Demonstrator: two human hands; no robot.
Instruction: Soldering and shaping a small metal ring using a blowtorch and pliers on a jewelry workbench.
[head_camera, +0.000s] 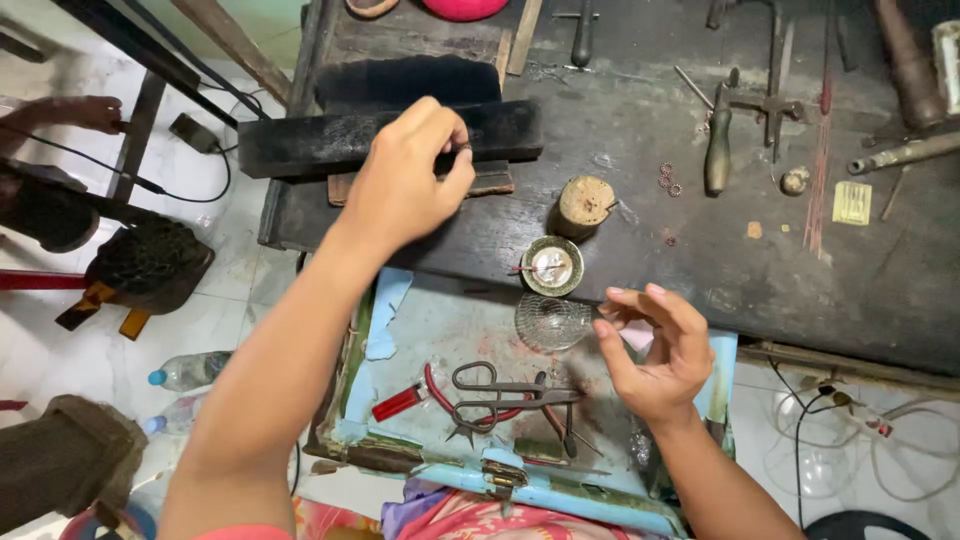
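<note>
Up on the dark workbench (620, 230), the left hand (405, 180) pinches one small ring (463, 148) between fingertips, over a black block (300, 145). The right hand (655, 350) hovers palm up, fingers loosely curled and empty, beside one glass dish (550, 322), above one pair of scissors (500, 392). Three tiny rings (667, 180) lie apart, barely distinguishable.

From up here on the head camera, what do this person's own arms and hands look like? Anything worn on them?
Both are bare: no gloves, no watch or bracelet that I can see. The left hand and its forearm are uncovered up to a bit of pink-red sleeve at the bottom edge of the picture. The right hand and forearm are uncovered as far as the view shows. The fingernails look short and plain.
</note>
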